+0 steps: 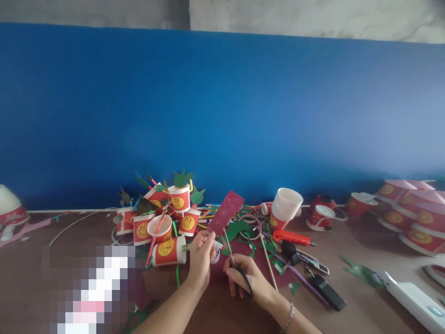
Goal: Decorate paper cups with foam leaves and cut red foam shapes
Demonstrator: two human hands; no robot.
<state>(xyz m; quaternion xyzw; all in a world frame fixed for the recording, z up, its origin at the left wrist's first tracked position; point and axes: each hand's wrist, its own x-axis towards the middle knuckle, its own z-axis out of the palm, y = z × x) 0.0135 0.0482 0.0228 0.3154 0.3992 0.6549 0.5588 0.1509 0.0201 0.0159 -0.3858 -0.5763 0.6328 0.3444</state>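
My left hand [200, 256] pinches the lower end of a maroon paper strip [225, 211] with circles drawn on it and holds it up at a slant. My right hand [243, 274] grips a pair of black-handled scissors [232, 261], fingers through the loops. The blades point up at the strip's bottom edge, close to my left fingertips. Both hands hover over a brown table [351, 246], just in front of a pile of red paper cups [167, 218] with green paper leaves and straws.
A white upturned cup [285, 204], an orange utility knife [292, 237], a wooden skewer [268, 262], keys [306, 260] and green scraps lie right of my hands. More red cups [413, 213] sit at far right, a white device [417, 301] at the lower right. A blue wall stands behind.
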